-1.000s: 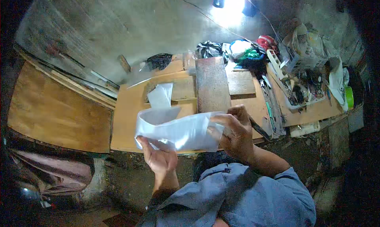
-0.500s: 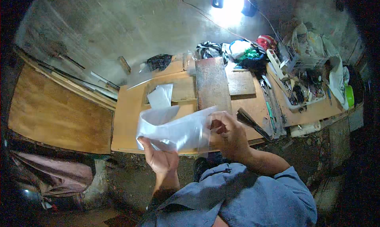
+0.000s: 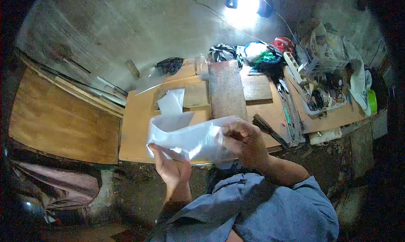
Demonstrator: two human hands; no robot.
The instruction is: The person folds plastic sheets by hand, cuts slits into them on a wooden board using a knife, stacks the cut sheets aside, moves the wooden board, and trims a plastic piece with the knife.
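head cam: l hand, half-curled, grips clear plastic; r hand pinches its r end.

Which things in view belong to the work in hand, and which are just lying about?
In hand:
- clear plastic film, held by the left hand and right hand
- possibly the pale sheets behind it

Apparently lying about:
- power strip
- black bag
- green object
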